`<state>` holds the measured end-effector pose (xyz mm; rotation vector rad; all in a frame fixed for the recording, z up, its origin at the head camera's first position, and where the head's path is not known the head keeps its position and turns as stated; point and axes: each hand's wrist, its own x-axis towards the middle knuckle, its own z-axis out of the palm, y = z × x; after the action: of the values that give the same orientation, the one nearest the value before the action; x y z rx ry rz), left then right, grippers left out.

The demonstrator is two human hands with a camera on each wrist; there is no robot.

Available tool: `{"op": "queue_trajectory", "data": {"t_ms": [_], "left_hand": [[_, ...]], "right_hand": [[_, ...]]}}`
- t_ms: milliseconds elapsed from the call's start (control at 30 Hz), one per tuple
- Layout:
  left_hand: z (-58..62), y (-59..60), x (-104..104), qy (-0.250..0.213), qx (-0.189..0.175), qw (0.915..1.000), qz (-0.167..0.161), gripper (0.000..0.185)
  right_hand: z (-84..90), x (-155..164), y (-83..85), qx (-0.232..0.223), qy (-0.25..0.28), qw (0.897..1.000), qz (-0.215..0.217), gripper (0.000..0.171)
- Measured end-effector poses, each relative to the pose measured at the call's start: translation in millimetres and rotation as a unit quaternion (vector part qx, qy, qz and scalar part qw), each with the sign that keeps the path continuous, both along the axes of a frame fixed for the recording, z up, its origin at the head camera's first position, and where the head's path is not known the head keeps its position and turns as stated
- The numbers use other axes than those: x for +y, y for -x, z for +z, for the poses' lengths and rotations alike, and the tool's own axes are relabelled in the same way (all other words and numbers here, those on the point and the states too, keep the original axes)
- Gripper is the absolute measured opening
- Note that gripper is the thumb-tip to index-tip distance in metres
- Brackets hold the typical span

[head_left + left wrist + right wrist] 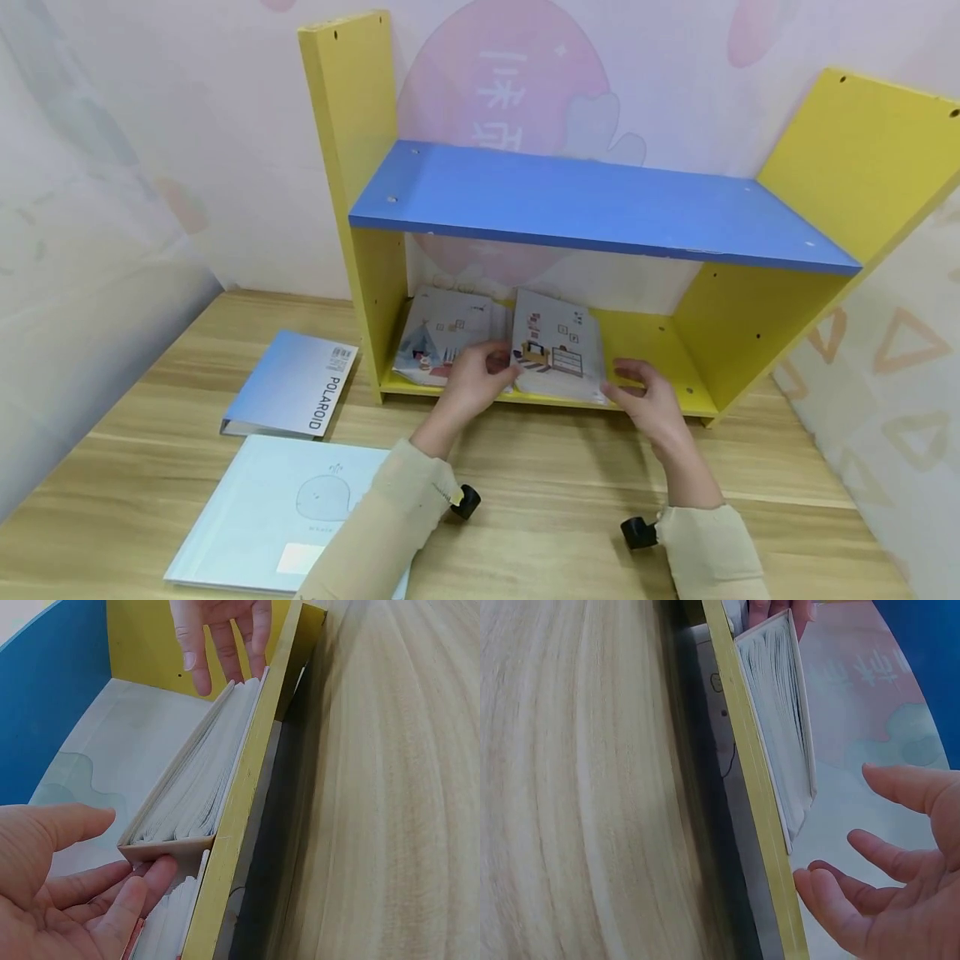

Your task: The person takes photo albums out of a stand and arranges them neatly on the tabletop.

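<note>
A photo album with a drawn room on its cover [555, 333] lies on the yellow bottom board of the shelf. My left hand [476, 379] is at its left edge; in the left wrist view, that hand's fingertips [161, 874] touch the album's spine while the thumb stands apart. At the opposite side is my right hand [651, 402], fingers spread and relaxed. The right wrist view shows it beside the thick block of pages [776, 697], holding nothing. Another album with a tent drawing [431, 337] lies just left of my left hand.
The blue board [592, 200] of the shelf spans above both albums, between yellow side panels [367, 292]. On the wooden table [540, 500], a POLAROID album [292, 383] and a pale whale-cover album [262, 492] lie to the left.
</note>
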<state>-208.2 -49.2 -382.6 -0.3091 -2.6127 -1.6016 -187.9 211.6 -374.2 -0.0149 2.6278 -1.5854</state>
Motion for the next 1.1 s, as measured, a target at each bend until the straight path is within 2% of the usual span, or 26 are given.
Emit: {"op": "queue_trajectory", "data": {"t_ms": [233,567,900,1100], "left_hand": [[-1.3,-1.6,-1,-0.002,-0.007,1.0,0.003,0.037],[0.7,-2.5,1,-0.032,-0.058,0.9977,-0.015,0.034],[4.3,-3.8,0,-0.003,-0.069,0.9974,-0.021,0.031],[3.2,-3.3,0,0.016,-0.083,0.9961,-0.028,0.043]], "right_hand": [[-4.7,-1,0.6,-0.002,0.014,1.0,0.0,0.058],[-5.1,4,-2.3,-0.011,0.01,1.0,-0.007,0.057],[-3.0,8,-0.9,-0.013,-0.022,1.0,0.015,0.055],[-3.1,11,1.0,0.0,-0.045,0.999,0.025,0.052]]}}
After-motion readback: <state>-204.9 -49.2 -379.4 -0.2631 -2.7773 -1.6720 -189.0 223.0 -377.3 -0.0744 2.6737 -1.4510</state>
